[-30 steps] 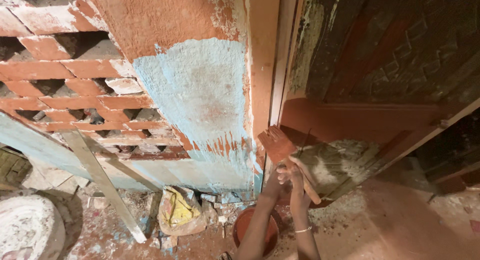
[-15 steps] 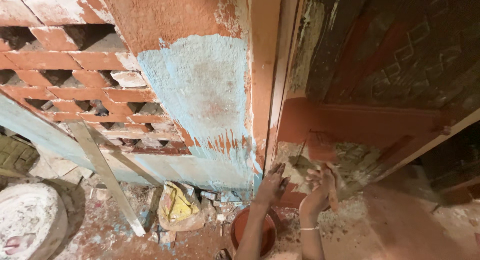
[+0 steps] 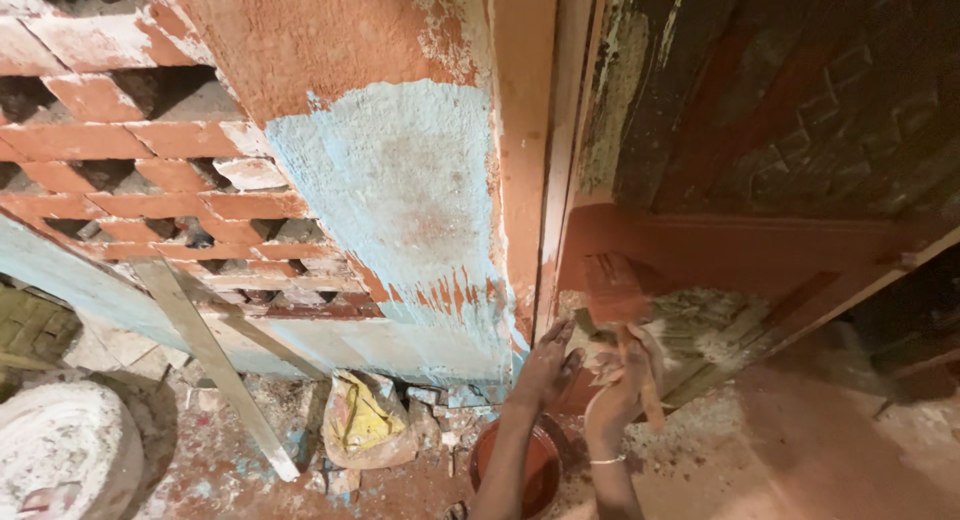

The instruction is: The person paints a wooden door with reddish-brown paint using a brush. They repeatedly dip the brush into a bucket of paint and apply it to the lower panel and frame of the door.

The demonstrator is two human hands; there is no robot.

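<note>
My right hand grips the wooden handle of a wide paintbrush whose bristles, loaded with orange-red paint, press against the low part of a wall just right of a door frame. My left hand rests with spread fingers against the base of that frame, holding nothing. A round red paint bowl sits on the floor under my forearms. The wall to the left shows a pale blue patch ringed by orange paint.
An orange brick lattice fills the left. A wooden plank leans against it. A crumpled yellow bag lies in rubble at the wall's foot. A white round drum stands at bottom left. A dark wooden door hangs at right.
The brush has moved up from the low rough patch onto the orange band of the wall. My left hand stays at the frame's base. The view has shifted slightly.
</note>
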